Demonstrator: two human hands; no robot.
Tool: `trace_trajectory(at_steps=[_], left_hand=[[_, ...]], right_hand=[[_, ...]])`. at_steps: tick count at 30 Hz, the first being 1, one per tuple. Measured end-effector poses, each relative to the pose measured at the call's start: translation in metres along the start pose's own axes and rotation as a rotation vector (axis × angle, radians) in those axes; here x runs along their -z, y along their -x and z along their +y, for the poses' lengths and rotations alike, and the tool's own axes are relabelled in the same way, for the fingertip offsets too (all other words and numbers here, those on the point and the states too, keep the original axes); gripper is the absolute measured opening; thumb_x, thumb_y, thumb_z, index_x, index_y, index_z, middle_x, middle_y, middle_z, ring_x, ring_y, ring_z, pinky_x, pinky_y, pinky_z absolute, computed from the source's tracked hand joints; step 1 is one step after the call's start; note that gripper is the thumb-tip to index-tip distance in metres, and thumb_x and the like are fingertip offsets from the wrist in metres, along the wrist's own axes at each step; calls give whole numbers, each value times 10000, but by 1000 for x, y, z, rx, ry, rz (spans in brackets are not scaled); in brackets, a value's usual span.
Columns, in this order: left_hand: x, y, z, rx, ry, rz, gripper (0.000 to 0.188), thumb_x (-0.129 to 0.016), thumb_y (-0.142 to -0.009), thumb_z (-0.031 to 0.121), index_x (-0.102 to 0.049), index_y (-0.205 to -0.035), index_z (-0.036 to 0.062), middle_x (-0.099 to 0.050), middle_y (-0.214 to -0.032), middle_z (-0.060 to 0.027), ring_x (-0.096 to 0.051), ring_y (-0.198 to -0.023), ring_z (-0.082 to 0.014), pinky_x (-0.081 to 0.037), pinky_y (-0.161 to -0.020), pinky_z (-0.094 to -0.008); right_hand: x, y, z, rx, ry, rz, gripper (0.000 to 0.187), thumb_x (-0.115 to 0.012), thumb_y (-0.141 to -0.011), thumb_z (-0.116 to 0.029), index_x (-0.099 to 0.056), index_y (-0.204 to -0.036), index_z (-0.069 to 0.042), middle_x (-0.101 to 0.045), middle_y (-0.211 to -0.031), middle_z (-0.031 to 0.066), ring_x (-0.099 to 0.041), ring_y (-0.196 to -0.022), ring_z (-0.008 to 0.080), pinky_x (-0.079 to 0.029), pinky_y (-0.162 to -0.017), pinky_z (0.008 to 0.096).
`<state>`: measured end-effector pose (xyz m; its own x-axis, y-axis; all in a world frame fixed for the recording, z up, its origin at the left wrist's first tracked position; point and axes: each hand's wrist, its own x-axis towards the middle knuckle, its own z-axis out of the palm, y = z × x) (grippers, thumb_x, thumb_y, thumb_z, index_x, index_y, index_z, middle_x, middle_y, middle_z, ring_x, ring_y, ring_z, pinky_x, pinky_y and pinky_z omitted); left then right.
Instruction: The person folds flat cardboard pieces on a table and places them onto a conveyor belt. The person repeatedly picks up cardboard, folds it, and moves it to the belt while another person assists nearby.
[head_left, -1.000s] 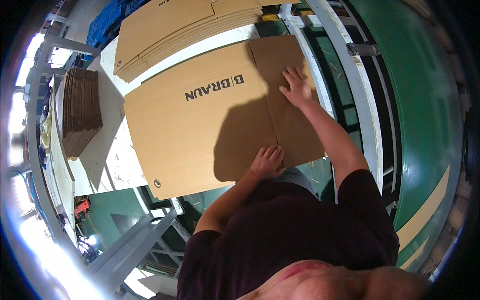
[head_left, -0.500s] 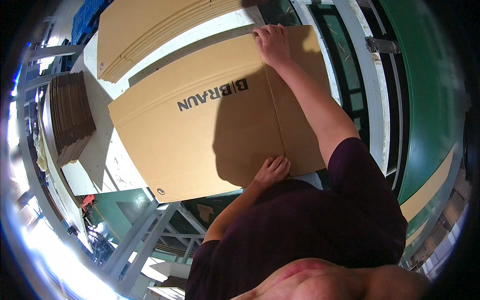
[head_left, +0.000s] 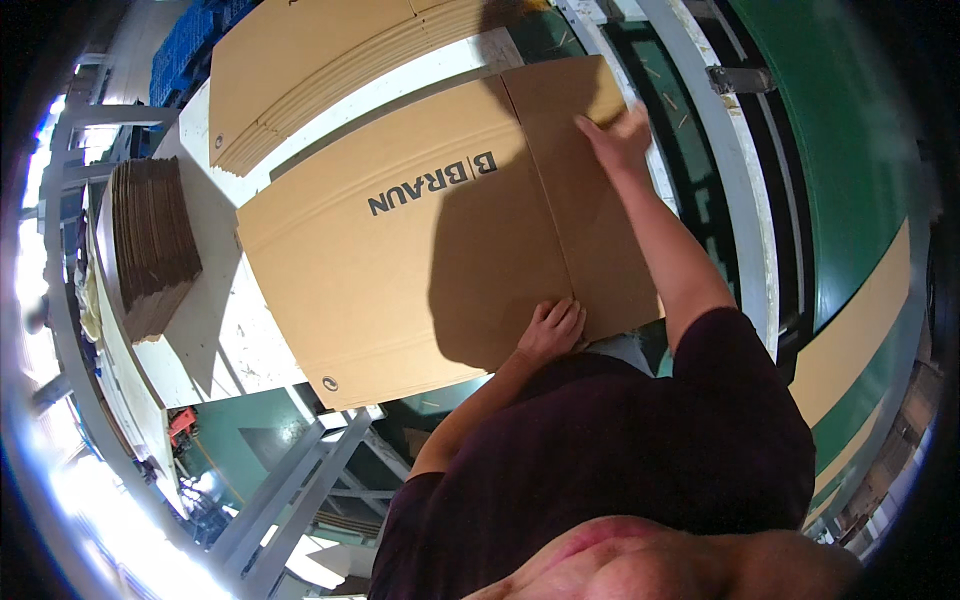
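Observation:
A large flattened cardboard box (head_left: 350, 280), brown with black print and a crease toward its right end, lies in front of me. My left hand (head_left: 553, 330) is at its near edge beside the crease, fingers bent over the top face and thumb hidden; it grips the edge. At the far part of the right edge is my right hand (head_left: 620, 145), open. Its thumb stretches over the cardboard and its fingers reach toward the edge, slightly blurred. My shadow falls across the middle of the box.
Beyond it lies a stack of flattened boxes (head_left: 330, 75) on a white table (head_left: 250, 345). Another cardboard stack (head_left: 152, 240) stands at the left. To the right run a pale metal frame rail (head_left: 735, 180) and a green panel (head_left: 850, 150). A blue pallet (head_left: 185, 55) shows far left.
My right hand has let go of the far edge at the crease and moved right and nearer to the right edge. My left hand has stayed near the crease.

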<state>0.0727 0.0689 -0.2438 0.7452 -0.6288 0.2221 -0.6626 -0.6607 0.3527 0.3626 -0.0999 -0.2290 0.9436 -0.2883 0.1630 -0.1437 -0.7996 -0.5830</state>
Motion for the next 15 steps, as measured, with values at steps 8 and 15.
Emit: trace_trajectory(at_steps=[8,15], left_hand=[[8,18,16,166,82,-38,607,-672,-714,350,-519,-1188,3,-449,-1280,-139,-371,-1238,-277,-329,-969,-475],[10,20,32,254,7,-53,624,-647,-714,304,-483,-1228,-11,-427,-1309,-164,-343,-1273,-302,-290,-1021,-460]], right_hand=[[18,63,40,-126,-103,-220,825,-793,-587,-476,-472,-1198,-25,-595,-1095,170,-580,-1026,302,-464,-867,386],[55,144,43,-92,108,-173,968,-746,-627,-523,-322,-1311,15,-427,-1287,230,-452,-1168,358,-369,-973,462]])
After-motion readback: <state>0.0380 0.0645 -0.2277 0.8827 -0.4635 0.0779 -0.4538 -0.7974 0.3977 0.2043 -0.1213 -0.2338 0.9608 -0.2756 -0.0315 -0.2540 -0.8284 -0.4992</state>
